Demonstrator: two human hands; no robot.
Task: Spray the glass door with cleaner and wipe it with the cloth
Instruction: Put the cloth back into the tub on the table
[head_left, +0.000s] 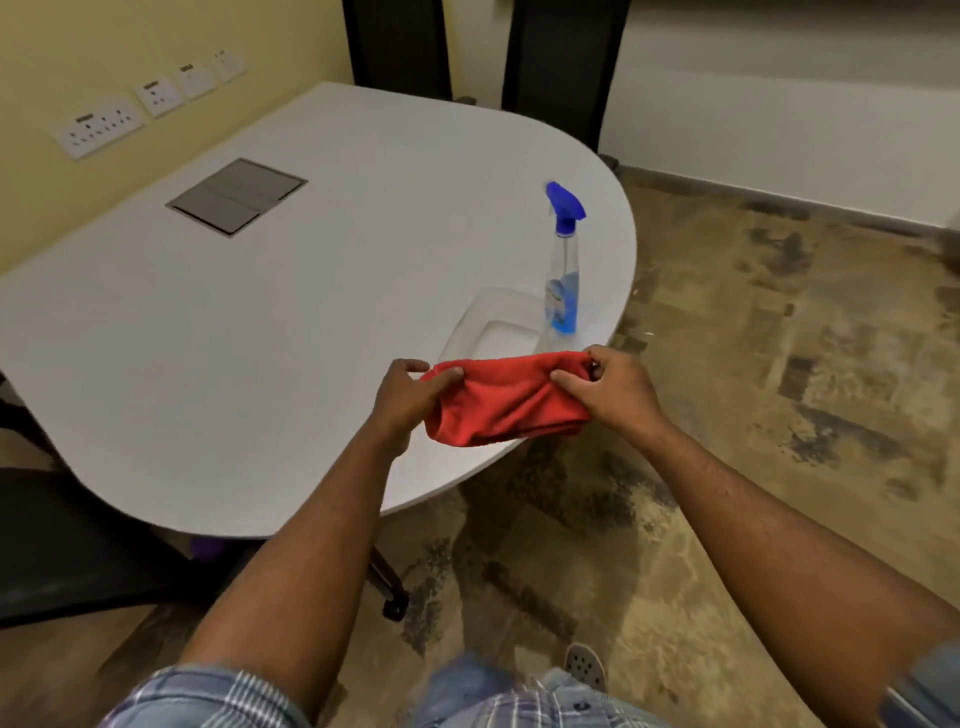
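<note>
A red cloth hangs folded between both hands, just above the near right edge of the white table. My left hand pinches its left end and my right hand pinches its right end. A clear spray bottle with a blue trigger head and blue liquid stands upright on the table just beyond the cloth, close to the rounded edge. No glass door is clearly in view.
A grey cable hatch is set into the tabletop. Wall sockets line the yellow wall at the left. A black chair stands at the near left, dark chair backs behind the table. Mottled brown floor spreads to the right.
</note>
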